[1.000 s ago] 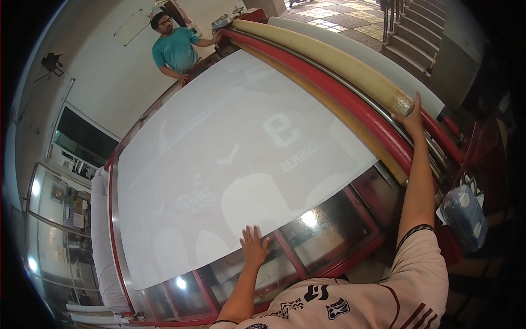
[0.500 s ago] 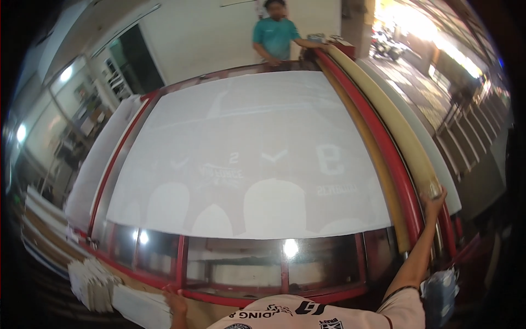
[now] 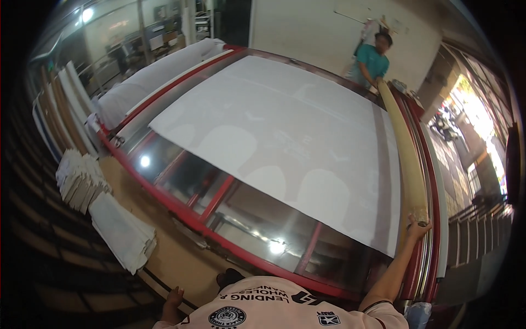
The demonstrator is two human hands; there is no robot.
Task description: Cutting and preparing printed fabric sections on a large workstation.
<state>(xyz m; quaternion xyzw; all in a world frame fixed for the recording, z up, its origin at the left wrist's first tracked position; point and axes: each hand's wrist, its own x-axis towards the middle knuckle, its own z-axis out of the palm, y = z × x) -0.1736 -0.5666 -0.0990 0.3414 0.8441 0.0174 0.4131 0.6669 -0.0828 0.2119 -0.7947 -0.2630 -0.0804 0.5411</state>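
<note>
My right hand grips the near end of a long cream roll, which has clear plastic round that end. A person in a teal top has hands at its far end. The roll lies along the right side of a red-framed glass-topped table, next to a large white sheet with faint printed shapes, and casts a shadow on it. My left hand hangs low at the lower left, off the table, fingers loosely bent and apart with nothing visible in them.
Stacked papers lie on a brown board at the left. A white fabric roll runs along the table's far left; upright boards lean beside it. Metal rollers line the right side. Railings stand beyond.
The cream roll has shifted left off the red roller toward the sheet, held at both ends. My left hand has left the sheet and dropped beside the table. The view has turned.
</note>
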